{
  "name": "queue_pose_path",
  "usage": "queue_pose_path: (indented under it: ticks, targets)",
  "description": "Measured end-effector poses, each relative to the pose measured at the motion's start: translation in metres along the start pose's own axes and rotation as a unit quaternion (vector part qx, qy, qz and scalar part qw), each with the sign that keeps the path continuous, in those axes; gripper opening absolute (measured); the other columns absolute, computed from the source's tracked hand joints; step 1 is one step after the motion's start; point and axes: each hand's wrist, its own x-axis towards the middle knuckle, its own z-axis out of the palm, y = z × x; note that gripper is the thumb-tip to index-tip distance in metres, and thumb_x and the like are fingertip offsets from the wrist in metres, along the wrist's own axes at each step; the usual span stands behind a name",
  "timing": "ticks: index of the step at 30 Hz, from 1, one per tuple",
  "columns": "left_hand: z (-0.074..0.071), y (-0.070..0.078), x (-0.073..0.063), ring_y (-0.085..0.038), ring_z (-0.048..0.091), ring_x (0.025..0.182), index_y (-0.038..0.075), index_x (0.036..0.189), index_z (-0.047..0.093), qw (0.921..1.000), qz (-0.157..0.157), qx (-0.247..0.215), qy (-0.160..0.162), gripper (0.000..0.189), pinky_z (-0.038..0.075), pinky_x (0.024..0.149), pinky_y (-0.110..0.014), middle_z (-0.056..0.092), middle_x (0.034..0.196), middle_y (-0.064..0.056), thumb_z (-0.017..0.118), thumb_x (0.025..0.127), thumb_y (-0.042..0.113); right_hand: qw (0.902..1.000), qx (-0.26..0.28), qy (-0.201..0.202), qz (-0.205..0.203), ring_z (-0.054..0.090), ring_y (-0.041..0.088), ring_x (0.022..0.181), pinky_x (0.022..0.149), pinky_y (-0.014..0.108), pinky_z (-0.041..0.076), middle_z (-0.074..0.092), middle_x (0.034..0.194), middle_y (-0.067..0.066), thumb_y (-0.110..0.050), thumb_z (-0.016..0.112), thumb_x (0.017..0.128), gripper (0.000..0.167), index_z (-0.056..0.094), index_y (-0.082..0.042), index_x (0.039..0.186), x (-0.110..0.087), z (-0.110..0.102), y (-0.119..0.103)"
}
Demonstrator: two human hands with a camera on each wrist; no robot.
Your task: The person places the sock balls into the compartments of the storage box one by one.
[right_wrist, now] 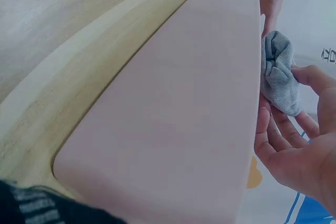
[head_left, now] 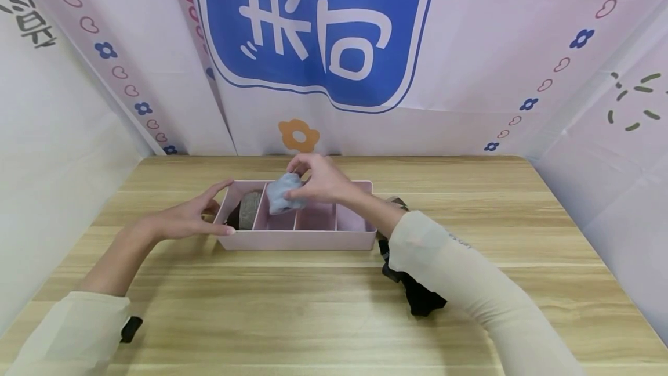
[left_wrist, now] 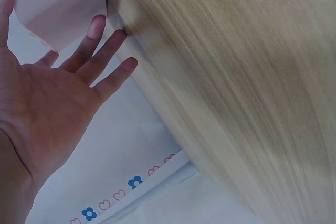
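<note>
My right hand (head_left: 325,181) pinches a bundled light blue-grey sock (head_left: 282,195) between thumb and fingers. The sock is over the second compartment from the left of a long pink divided box (head_left: 294,241); in the right wrist view, the bundle (right_wrist: 279,74) shows beside the box's rim. At the box's left end, my left hand (head_left: 180,219) is spread, thumb at the front corner and index finger at the back one. Its fingers look mostly straight in the left wrist view. A grey fabric bundle (head_left: 250,209) and something dark brown (head_left: 235,217) sit in the leftmost compartment.
Dark fabric pieces (head_left: 424,297) lie on the wooden table (head_left: 292,312) right of the box, partly hidden under my right forearm. The two compartments toward the right show bare pink floors. Printed cloth (head_left: 469,62) hangs behind the table and at its sides.
</note>
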Motion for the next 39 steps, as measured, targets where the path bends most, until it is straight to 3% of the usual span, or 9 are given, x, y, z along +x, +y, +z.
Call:
queue_pose_path:
  ticks: [7, 23, 32, 39]
  targets:
    - [0.000, -0.001, 0.001, -0.041, 0.056, 0.124, 0.008, 0.165, -0.002, 1.0000, 0.000, 0.002, 0.003, 0.109, 0.045, 0.102, -0.062, 0.061, 0.128, -0.024, 0.076, 0.092, 0.031, 0.9980, -0.062, 0.001, -0.010, 0.067, 0.020, 0.100, 0.084, 0.023, 0.051, 0.074, 0.107, 0.009, -0.015, 0.090, 0.080, 0.038, 0.073, -0.008, 0.113, 0.004, 0.009, -0.002]
    - [0.000, 0.002, 0.001, -0.040, 0.056, 0.124, 0.009, 0.165, -0.003, 1.0000, -0.008, 0.001, -0.004, 0.109, 0.046, 0.101, -0.061, 0.059, 0.129, -0.024, 0.075, 0.093, 0.033, 0.9941, -0.104, -0.026, -0.014, 0.063, 0.014, 0.092, 0.079, 0.020, 0.049, 0.073, 0.100, 0.003, -0.016, 0.091, 0.078, 0.029, 0.072, -0.007, 0.099, 0.007, 0.023, -0.008]
    - [0.000, 0.001, 0.000, -0.040, 0.057, 0.122, 0.009, 0.165, -0.002, 0.9999, -0.013, 0.005, -0.004, 0.108, 0.046, 0.100, -0.059, 0.059, 0.128, -0.025, 0.075, 0.093, 0.033, 0.9785, -0.195, -0.064, -0.021, 0.060, 0.011, 0.081, 0.074, 0.020, 0.047, 0.074, 0.092, 0.000, -0.021, 0.092, 0.077, 0.028, 0.074, -0.008, 0.095, 0.010, 0.026, -0.009]
    - [0.000, 0.000, 0.000, -0.041, 0.056, 0.124, 0.010, 0.165, -0.002, 0.9999, -0.011, 0.000, -0.003, 0.109, 0.046, 0.101, -0.062, 0.059, 0.130, -0.025, 0.075, 0.093, 0.035, 0.9641, -0.244, -0.105, 0.002, 0.059, 0.011, 0.078, 0.068, 0.022, 0.048, 0.067, 0.084, -0.004, -0.022, 0.088, 0.082, 0.018, 0.074, -0.013, 0.087, 0.011, 0.030, -0.013]
